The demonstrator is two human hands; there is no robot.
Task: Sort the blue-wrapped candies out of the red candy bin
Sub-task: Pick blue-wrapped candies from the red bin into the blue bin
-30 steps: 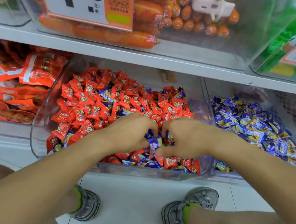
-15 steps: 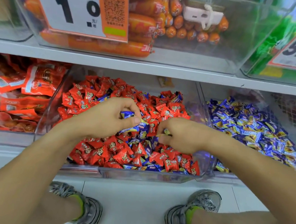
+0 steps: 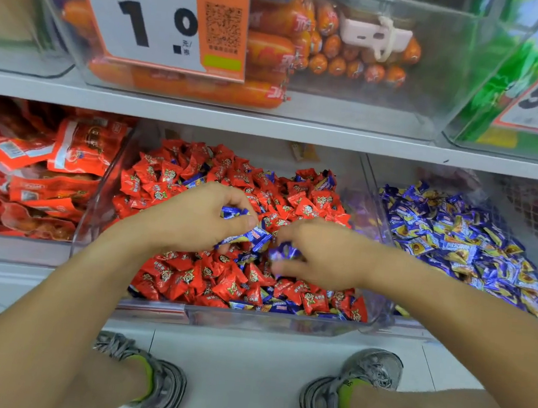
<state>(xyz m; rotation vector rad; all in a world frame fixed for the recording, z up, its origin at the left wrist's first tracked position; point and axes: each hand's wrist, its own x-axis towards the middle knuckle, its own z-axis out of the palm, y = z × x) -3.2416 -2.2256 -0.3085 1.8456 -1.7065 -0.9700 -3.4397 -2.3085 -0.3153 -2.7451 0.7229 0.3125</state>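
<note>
A clear bin (image 3: 248, 321) on the lower shelf is heaped with red-wrapped candies (image 3: 219, 281), and several blue-wrapped ones are mixed in, some along the front wall (image 3: 270, 307). My left hand (image 3: 193, 219) hovers over the middle of the heap and grips a small bunch of blue candies (image 3: 251, 237) in its curled fingers. My right hand (image 3: 322, 256) is just to its right, fingers curled round a blue candy (image 3: 284, 251). The two hands nearly touch.
To the right stands a clear bin of blue candies (image 3: 456, 243). On the left lie red snack packets (image 3: 41, 180). The shelf above (image 3: 269, 124) carries a bin of orange sausages (image 3: 277, 48) with a price card. My shoes (image 3: 159, 385) stand on the white floor below.
Both hands have lifted and drifted a little back over the heap. The left hand now holds more blue candies; the right has closed on another one.
</note>
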